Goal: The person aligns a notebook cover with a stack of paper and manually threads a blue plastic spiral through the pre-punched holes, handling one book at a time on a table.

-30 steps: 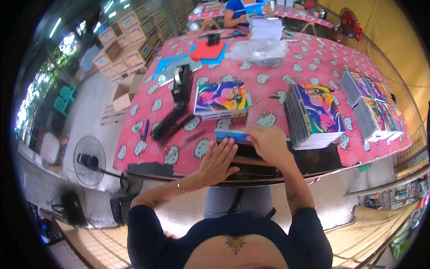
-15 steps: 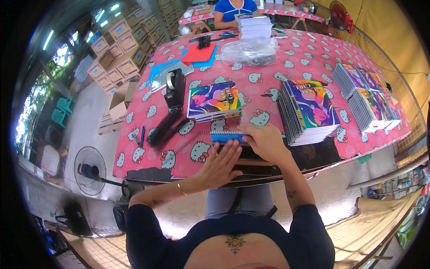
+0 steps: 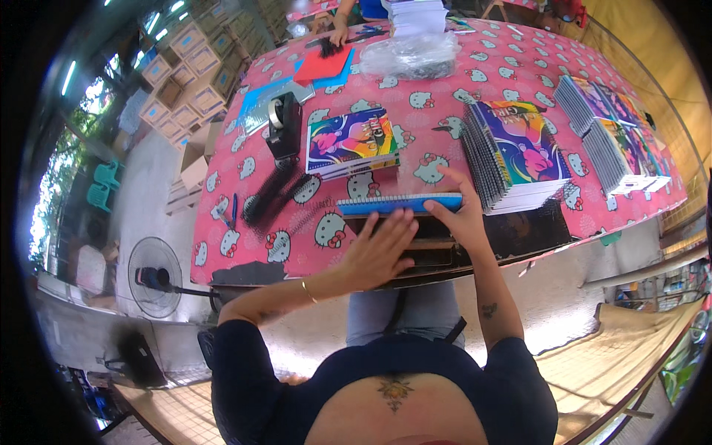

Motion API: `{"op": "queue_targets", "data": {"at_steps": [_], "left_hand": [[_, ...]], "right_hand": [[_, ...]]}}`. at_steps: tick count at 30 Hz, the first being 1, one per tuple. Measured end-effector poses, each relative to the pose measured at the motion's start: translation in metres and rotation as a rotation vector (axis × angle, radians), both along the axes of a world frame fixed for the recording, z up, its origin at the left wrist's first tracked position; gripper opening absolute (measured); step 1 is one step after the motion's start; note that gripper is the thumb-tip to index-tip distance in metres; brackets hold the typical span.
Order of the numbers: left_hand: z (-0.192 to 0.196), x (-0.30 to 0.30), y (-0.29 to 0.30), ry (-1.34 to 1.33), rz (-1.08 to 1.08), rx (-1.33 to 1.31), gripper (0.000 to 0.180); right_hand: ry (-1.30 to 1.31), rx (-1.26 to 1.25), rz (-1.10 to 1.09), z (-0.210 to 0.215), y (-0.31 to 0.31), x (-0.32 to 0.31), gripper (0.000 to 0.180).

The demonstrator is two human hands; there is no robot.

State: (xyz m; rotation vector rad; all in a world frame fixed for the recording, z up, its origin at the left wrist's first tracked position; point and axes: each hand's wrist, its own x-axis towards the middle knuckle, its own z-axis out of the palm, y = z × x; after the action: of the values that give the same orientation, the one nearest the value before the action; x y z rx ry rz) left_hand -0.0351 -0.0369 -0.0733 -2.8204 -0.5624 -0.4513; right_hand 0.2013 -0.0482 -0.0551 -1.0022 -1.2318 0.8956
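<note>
Blue notebook [image 3: 382,205] sits at the tabletop's [image 3: 426,133] 6 o'clock side. Left hand [image 3: 380,250], open and flat, meets its near edge; right hand [image 3: 463,215], half-open, thumbs its 3 o'clock end, grip indeterminable.

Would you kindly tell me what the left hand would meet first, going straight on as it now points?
Most likely the blue notebook: it lies right in front of the left hand, perhaps already touching it, though depth is unclear.
</note>
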Motion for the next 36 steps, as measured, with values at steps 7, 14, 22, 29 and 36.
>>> {"op": "queue_targets", "data": {"at_steps": [7,14,22,29,36], "left_hand": [[0.039,0.005,0.006,0.153,0.101,-0.152,0.079],[0.035,0.01,0.012,-0.047,0.163,-0.025,0.078],[0.011,0.017,0.003,-0.079,0.108,-0.004,0.081],[0.044,0.034,0.017,-0.071,0.197,0.058,0.082],[0.052,0.036,0.026,-0.087,0.12,0.041,0.087]], "right_hand": [[0.011,0.03,0.002,0.001,0.002,-0.013,0.06],[0.071,-0.018,0.159,-0.009,0.009,-0.001,0.046],[-0.204,-0.007,0.168,-0.006,0.001,0.002,0.023],[-0.188,-0.036,0.179,0.001,-0.003,-0.005,0.022],[-0.341,0.01,0.088,0.002,-0.007,-0.005,0.025]]}}
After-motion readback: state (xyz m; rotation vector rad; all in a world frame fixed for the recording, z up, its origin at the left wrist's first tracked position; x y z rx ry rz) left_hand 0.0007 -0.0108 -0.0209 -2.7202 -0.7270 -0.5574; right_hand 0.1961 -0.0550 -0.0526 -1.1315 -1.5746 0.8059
